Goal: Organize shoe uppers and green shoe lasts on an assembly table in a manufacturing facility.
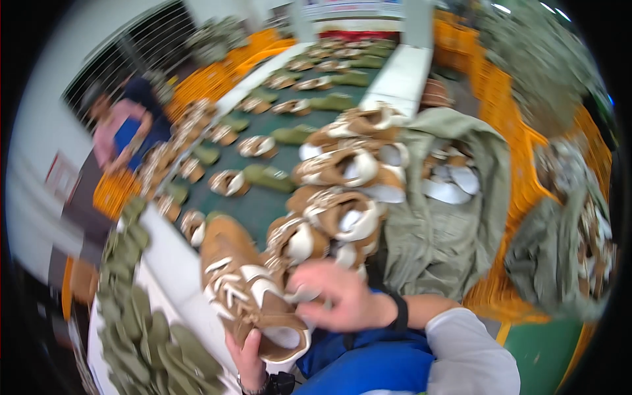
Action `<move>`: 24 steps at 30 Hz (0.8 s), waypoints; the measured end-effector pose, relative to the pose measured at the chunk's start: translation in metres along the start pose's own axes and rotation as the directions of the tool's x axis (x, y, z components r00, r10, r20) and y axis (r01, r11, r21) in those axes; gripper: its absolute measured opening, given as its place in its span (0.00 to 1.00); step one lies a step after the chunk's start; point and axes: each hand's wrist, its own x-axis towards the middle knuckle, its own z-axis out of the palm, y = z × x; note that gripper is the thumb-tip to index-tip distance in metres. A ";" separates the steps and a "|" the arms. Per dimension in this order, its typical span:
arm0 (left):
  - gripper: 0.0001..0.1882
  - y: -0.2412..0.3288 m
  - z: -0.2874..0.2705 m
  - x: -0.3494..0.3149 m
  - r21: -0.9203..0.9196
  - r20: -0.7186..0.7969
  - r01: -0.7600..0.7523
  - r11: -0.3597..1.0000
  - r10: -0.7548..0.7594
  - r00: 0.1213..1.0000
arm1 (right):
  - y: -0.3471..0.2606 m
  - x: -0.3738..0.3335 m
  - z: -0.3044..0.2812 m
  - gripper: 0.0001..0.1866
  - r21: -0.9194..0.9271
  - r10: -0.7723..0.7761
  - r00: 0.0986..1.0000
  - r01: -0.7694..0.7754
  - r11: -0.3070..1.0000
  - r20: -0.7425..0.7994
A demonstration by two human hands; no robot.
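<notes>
A brown shoe upper (240, 283) with white laces and pale trim is tilted in front of me, its toe pointing away. My left hand (247, 362) grips it near the heel opening, thumb against the side. My right hand (336, 296) is curled beside the collar, fingers drawn together and blurred. A pale bit shows at those fingertips, too smeared to name. Just beyond, more brown and white shoe uppers (345, 214) are heaped along the belt's right side.
A dark green conveyor belt (220, 207) carries shoe uppers and olive foot-shaped forms (270, 178). More olive forms (151, 336) pile up at left. A grey-green cloth (428, 250) drapes on the right beside orange crates (520, 217). Another person (118, 131) sits at far left.
</notes>
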 end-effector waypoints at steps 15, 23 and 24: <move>0.43 -0.013 -0.074 -0.037 0.391 0.182 -0.041 0.920 -0.034 0.983 | 0.029 0.031 0.123 0.20 0.677 0.546 0.643 -0.715 0.176 0.537; 0.21 -0.038 -0.162 -0.011 0.455 -0.204 0.041 0.889 0.059 0.977 | 0.042 0.007 0.107 0.26 0.370 0.416 0.545 -0.823 0.431 0.727; 0.22 -0.045 -0.178 0.004 0.533 -0.193 0.042 0.845 0.073 0.978 | 0.045 -0.002 0.092 0.24 0.350 0.434 0.549 -0.817 0.458 0.715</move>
